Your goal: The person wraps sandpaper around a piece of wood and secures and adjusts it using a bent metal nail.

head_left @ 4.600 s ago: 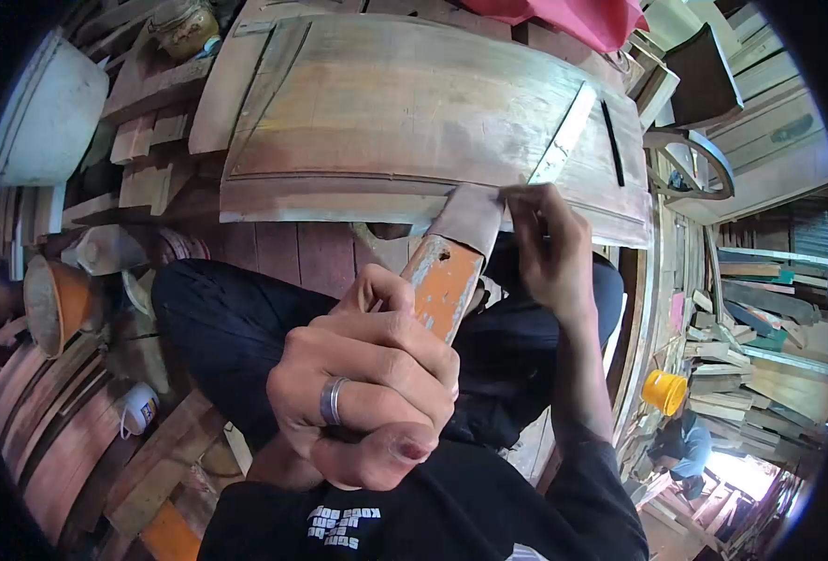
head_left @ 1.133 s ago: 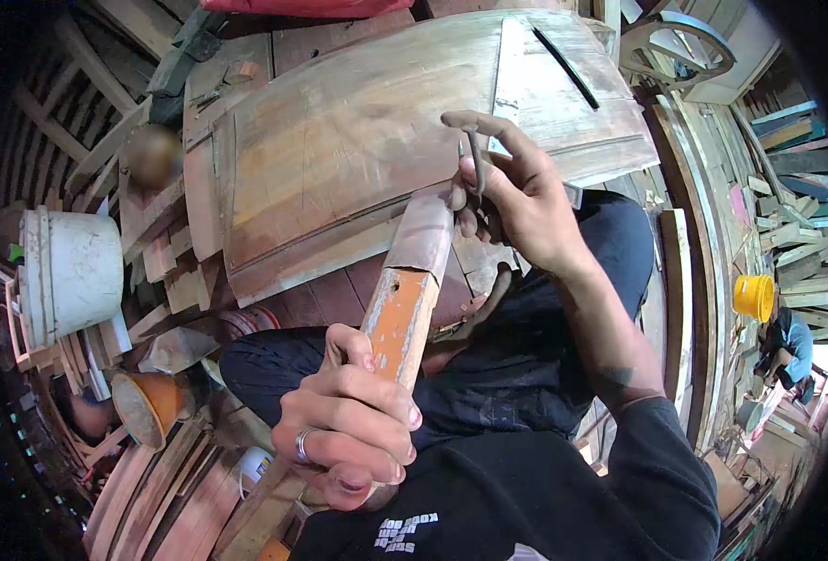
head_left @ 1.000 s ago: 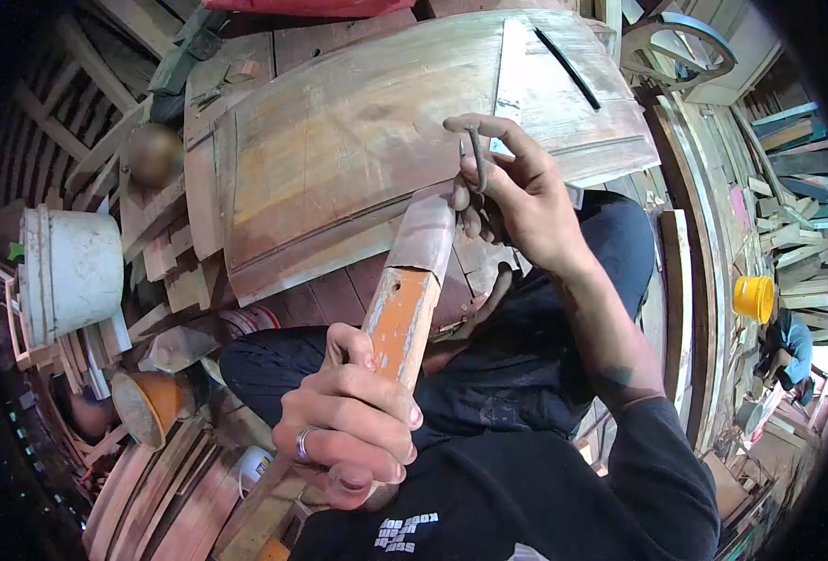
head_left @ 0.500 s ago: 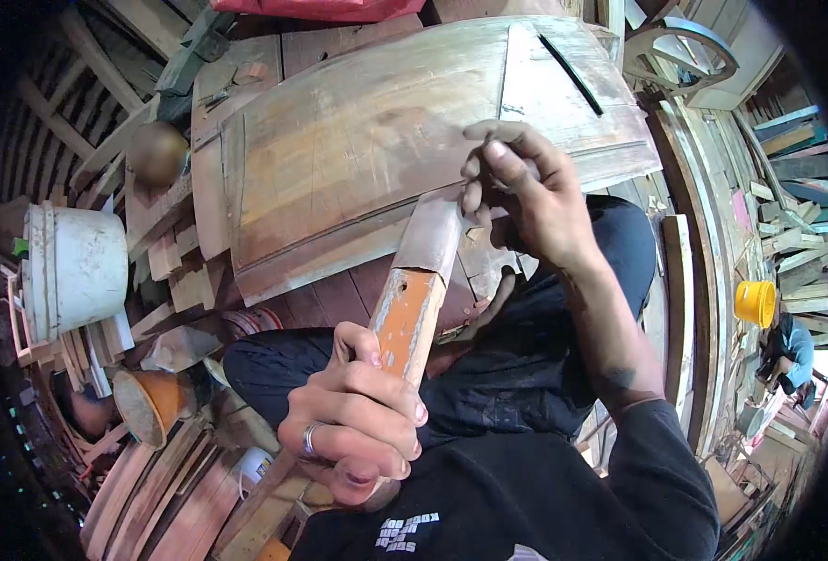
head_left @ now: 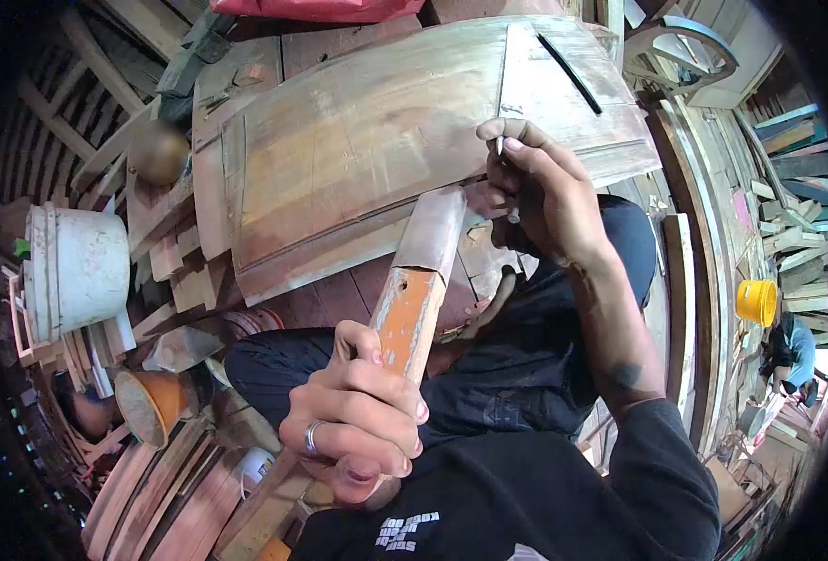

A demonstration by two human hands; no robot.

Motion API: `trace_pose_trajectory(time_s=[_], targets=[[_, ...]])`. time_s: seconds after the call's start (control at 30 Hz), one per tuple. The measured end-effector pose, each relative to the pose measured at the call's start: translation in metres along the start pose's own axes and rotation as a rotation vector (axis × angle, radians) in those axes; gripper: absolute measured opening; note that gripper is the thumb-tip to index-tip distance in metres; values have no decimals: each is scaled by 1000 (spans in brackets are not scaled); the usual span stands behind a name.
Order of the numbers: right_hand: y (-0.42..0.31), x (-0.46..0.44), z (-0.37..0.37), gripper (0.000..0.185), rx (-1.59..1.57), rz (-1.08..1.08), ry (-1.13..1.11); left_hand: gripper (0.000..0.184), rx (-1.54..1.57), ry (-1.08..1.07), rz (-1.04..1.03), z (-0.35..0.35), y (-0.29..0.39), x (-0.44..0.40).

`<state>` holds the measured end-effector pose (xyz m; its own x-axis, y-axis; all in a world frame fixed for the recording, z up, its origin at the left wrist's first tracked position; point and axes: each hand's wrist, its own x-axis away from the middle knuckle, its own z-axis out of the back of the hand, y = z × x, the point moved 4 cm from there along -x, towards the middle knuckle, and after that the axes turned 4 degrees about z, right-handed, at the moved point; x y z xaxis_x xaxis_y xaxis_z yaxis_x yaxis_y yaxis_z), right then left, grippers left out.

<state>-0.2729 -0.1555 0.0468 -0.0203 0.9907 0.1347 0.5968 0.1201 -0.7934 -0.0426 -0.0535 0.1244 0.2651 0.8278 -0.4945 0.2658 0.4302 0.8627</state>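
My left hand (head_left: pixel 358 411), with a ring on one finger, is wrapped round a long wooden block (head_left: pixel 405 318). Chipped orange paint covers the block's near face; its far end has a smooth, greyish-brown surface with a ragged edge. The block points up and away, tilted to the right. Just right of its far end, my right hand (head_left: pixel 554 192) is closed in a pinch. A small, thin, pointed thing (head_left: pixel 500 146) shows between thumb and forefinger, its kind unclear. Beyond both hands lies a broad, curved wooden panel (head_left: pixel 367 122), smudged with grey.
A dark thin strip (head_left: pixel 569 73) lies on the panel's right part. White bucket (head_left: pixel 87 266) and orange bucket (head_left: pixel 152 407) stand at left. Long timbers (head_left: pixel 680 309) run along the right, near a yellow bucket (head_left: pixel 755 303). Another person (head_left: pixel 792 355) is at far right.
My right hand has drawn slightly right, away from the block's far end, and its fingers have closed into a pinch. The left hand and block have hardly moved.
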Motion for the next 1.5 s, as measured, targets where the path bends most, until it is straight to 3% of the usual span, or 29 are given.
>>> trace_pose_trajectory(time_s=[0.23,0.57,0.63,0.73,0.8,0.93,1.3,1.37,1.5], targets=[[-3,4,-4,31,277,79,-56,44,10,9,-7,2,-1,1],[-2,4,-3,33,355,61,-90,49,-7,20,19,0,1,1],[-5,2,-5,33,343,104,-208,49,-11,24,25,-1,2,0],[-9,8,-12,31,488,139,-223,43,-41,-2,16,-1,1,-2],[-5,8,-9,23,540,164,-186,17,-53,-111,-63,-4,1,-5],[-4,7,-1,21,732,18,-202,18,-86,-215,-34,-9,2,-5],[13,10,-9,20,800,73,-200,29,55,-313,-101,14,-3,-22],[12,11,-10,35,795,-30,-159,29,60,-351,-131,15,-3,-22],[18,9,-11,37,839,125,-161,30,86,-383,-166,19,-8,-21]])
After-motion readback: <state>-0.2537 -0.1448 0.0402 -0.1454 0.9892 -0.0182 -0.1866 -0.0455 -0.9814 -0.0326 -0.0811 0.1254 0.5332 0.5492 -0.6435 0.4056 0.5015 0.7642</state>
